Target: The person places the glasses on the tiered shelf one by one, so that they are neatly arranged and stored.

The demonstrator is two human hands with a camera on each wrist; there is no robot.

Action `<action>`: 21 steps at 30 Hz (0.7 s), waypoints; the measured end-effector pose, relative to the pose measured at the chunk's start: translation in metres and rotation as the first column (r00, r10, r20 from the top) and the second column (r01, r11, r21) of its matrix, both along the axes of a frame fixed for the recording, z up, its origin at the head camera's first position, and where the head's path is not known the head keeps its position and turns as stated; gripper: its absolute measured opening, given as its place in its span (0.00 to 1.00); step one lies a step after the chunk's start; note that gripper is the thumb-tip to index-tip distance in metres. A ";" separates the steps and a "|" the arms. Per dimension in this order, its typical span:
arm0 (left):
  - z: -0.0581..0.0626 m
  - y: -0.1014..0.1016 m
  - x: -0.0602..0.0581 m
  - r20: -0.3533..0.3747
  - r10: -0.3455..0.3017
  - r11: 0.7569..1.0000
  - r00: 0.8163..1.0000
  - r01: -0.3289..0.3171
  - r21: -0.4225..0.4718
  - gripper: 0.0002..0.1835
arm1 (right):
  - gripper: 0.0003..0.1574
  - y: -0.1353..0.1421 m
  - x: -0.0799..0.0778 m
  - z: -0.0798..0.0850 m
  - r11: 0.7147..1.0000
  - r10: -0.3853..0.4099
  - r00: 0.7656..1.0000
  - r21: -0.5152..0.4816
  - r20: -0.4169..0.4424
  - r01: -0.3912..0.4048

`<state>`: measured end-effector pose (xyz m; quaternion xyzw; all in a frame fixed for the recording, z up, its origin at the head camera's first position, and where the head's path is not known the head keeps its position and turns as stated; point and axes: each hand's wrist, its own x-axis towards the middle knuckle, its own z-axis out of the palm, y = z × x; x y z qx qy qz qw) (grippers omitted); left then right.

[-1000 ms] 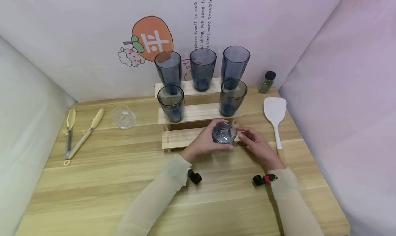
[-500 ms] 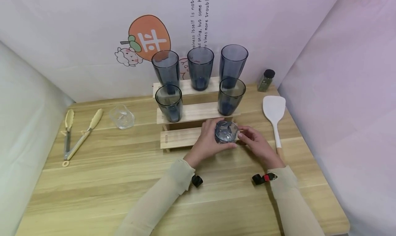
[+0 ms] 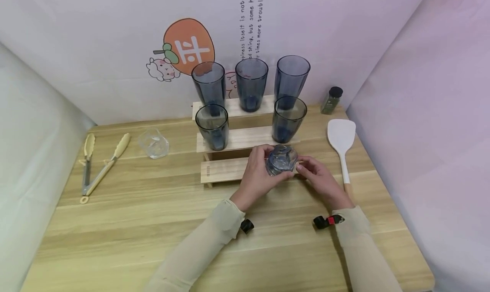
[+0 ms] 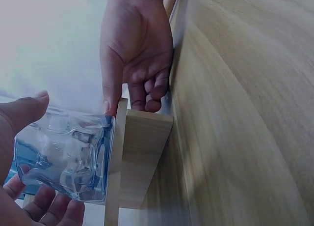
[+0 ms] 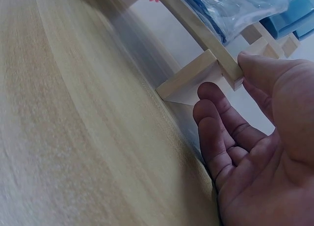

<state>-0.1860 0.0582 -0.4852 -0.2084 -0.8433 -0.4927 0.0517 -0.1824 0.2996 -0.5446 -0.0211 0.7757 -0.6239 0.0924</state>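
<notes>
My left hand (image 3: pixel 257 175) grips a small, wavy-sided glass (image 3: pixel 282 159) with a bluish tint, at the right part of the lowest step of a tiered wooden rack (image 3: pixel 223 170). Seen from the left wrist, thumb and fingers lie on opposite sides of the glass (image 4: pixel 64 155), and its end is right at the plank. My right hand (image 3: pixel 319 179) holds the right end of that same step. In the right wrist view its thumb (image 5: pixel 262 71) lies on the plank's end, with curled fingers (image 5: pixel 216 123) underneath, beside the rack's leg.
Tall blue-grey tumblers (image 3: pixel 250 85) line the top step, and two shorter ones (image 3: pixel 212 128) stand on the middle step. To the left lie tongs (image 3: pixel 97 179) and a clear glass (image 3: pixel 154 144). A white spatula (image 3: pixel 340 136) and a spice jar (image 3: pixel 331 100) are at right.
My left hand has moved slightly right and toward the back with the small glass, whose tilt has changed. The right hand keeps its place at the end of the step.
</notes>
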 end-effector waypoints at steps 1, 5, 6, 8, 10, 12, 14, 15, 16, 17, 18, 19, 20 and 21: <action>0.000 0.000 0.000 -0.003 -0.001 1.000 1.000 0.001 0.003 0.45 | 0.25 0.000 0.000 0.000 1.000 -0.002 1.000 -0.001 0.002 0.002; 0.000 -0.001 -0.002 -0.008 0.000 1.000 1.000 0.000 0.005 0.44 | 0.24 -0.002 0.000 -0.001 1.000 -0.009 1.000 -0.004 0.000 0.009; 0.000 -0.001 -0.002 -0.006 -0.001 1.000 1.000 0.001 0.004 0.44 | 0.24 -0.002 0.000 -0.001 1.000 -0.011 1.000 -0.006 0.000 0.011; 0.000 -0.002 -0.003 -0.005 0.001 1.000 1.000 -0.001 -0.003 0.44 | 0.25 -0.002 0.000 -0.001 1.000 -0.013 1.000 0.000 -0.002 0.013; 0.000 -0.005 -0.002 -0.003 -0.004 1.000 1.000 0.004 -0.003 0.44 | 0.25 -0.002 0.000 -0.002 1.000 -0.016 1.000 -0.002 0.001 0.016; 0.000 -0.011 0.000 0.002 -0.019 1.000 1.000 0.019 0.016 0.43 | 0.25 -0.001 0.000 -0.002 1.000 -0.017 1.000 -0.001 -0.004 0.017; -0.002 -0.024 0.003 0.009 -0.036 0.998 0.999 0.036 0.054 0.42 | 0.25 -0.003 -0.001 -0.004 1.000 -0.006 1.000 -0.003 -0.008 0.006; -0.003 -0.032 0.005 0.016 -0.049 0.995 0.999 0.048 0.082 0.40 | 0.25 -0.003 -0.001 -0.005 1.000 -0.006 1.000 -0.006 -0.007 0.006; -0.004 -0.041 0.007 0.024 -0.062 0.992 0.998 0.058 0.115 0.38 | 0.25 -0.003 -0.001 -0.005 1.000 -0.004 1.000 -0.008 -0.008 0.004; -0.005 -0.051 0.010 0.030 -0.066 0.989 0.997 0.062 0.134 0.35 | 0.24 -0.003 -0.002 -0.006 1.000 -0.005 1.000 -0.015 -0.007 0.005; -0.005 -0.062 0.012 0.031 -0.069 0.986 0.997 0.063 0.151 0.33 | 0.23 -0.003 -0.002 -0.006 1.000 -0.002 1.000 -0.018 -0.010 0.002; -0.007 -0.074 0.015 0.029 -0.070 0.984 0.997 0.064 0.168 0.29 | 0.23 -0.003 -0.002 -0.006 1.000 -0.002 1.000 -0.022 -0.011 0.002; -0.008 -0.086 0.017 0.028 -0.064 0.982 0.998 0.058 0.181 0.26 | 0.22 -0.002 -0.002 -0.006 1.000 -0.001 1.000 -0.025 -0.013 0.000; -0.009 -0.098 0.019 0.027 -0.058 0.980 0.998 0.052 0.191 0.23 | 0.21 -0.002 -0.003 -0.006 1.000 0.000 1.000 -0.030 -0.014 0.000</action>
